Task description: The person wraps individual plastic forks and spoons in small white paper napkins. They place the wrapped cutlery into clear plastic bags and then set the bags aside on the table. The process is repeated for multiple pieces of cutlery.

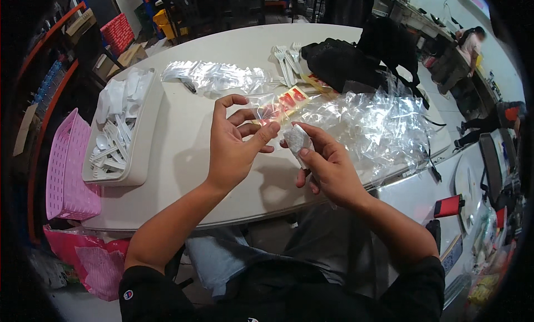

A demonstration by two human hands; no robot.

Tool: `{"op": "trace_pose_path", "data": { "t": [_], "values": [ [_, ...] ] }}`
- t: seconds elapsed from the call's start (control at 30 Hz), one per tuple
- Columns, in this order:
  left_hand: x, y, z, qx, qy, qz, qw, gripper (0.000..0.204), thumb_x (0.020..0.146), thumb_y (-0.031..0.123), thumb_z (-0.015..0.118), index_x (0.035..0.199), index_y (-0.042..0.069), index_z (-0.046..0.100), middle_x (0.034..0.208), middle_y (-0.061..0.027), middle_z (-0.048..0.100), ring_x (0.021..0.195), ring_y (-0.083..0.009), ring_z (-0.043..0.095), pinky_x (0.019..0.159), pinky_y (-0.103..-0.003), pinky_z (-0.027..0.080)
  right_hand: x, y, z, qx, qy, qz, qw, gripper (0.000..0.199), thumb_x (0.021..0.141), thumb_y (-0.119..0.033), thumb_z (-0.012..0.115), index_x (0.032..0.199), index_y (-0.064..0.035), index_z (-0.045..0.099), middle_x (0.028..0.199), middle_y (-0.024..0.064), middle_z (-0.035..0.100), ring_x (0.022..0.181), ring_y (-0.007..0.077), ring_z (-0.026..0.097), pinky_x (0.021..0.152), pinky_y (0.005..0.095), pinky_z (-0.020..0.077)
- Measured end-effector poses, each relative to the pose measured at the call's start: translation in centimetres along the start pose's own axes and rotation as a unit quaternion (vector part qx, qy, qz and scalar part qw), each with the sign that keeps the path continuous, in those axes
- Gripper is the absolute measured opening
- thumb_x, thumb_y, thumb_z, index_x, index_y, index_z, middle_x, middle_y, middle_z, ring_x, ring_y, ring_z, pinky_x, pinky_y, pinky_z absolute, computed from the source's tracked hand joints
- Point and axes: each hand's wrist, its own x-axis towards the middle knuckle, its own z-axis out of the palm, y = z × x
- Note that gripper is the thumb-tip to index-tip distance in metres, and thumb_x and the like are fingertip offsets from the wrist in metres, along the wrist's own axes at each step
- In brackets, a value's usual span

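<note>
White bundle (298,137), small and looking like folded tissue, is sitting in the right hand (329,165) above the near part of the table (186,135). Right hand: thumb is pressing on the near face, fingers are wrapping round the far side, so the grip is firm. Left hand (232,154) is hovering just beside, fingers curving loosely, thumb standing apart from the index finger and pointing toward the bundle. Whether its fingertips are touching the clear film behind them, I cannot tell.

Just beyond the hands, a red-and-yellow packet (293,98) is lying on the table. To its right, a heap of clear plastic bags (378,127) is spreading toward the edge and catching glare. Flat clear wrappers (228,77) are lying farther back on the left, with a dark pen (189,86) near their front edge. White forks (285,65) are resting near a black bag (339,63).

At left, a white bin (143,155) is holding plastic cutlery (115,138) and white packets (118,97); a pink basket (69,161) is standing against its outer side. Off to the right, a red box (448,206) is lying on a second table (409,208). One person in a pale top (471,46) is standing in the background.
</note>
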Motion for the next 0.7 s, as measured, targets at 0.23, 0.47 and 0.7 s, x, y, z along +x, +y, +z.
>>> {"op": "trace_pose_path", "data": {
  "t": [0.23,0.47,0.7],
  "values": [
    [-0.3,-0.3,0.4,-0.029,-0.017,0.047,0.998,0.072,0.076,-0.003,0.073,0.129,0.007,0.025,0.113,-0.0163,0.049,0.092,-0.0179,0.058,0.072,-0.031,0.06,0.0,0.6,0.4,-0.001,-0.003,-0.003,1.0,0.046,0.093,-0.007,0.045,0.138,-0.0035,0.035,0.118,0.0133,0.056,0.058,0.0105,0.06,0.04,0.019,0.0407],
    [-0.4,-0.7,0.5,0.006,-0.02,0.078,0.997,0.082,0.074,-0.006,0.073,0.135,0.01,0.02,0.117,-0.0169,0.045,0.095,-0.0203,0.057,0.08,-0.033,0.058,-0.2,0.4,0.7,-0.011,-0.001,0.002,1.0,0.048,0.093,-0.007,0.045,0.14,-0.0036,0.033,0.117,0.0146,0.055,0.059,0.0101,0.06,0.041,0.0189,0.0418],
    [-0.4,-0.7,0.6,-0.025,-0.042,0.132,0.99,0.087,0.075,-0.012,0.067,0.139,0.01,0.013,0.12,-0.0183,0.041,0.108,-0.0275,0.057,0.086,-0.034,0.056,-0.4,0.1,1.3,-0.044,0.01,-0.015,0.999,0.045,0.092,-0.006,0.046,0.136,-0.0022,0.039,0.105,0.0135,0.058,0.059,0.0098,0.059,0.048,0.0227,0.046]
  ]
}}
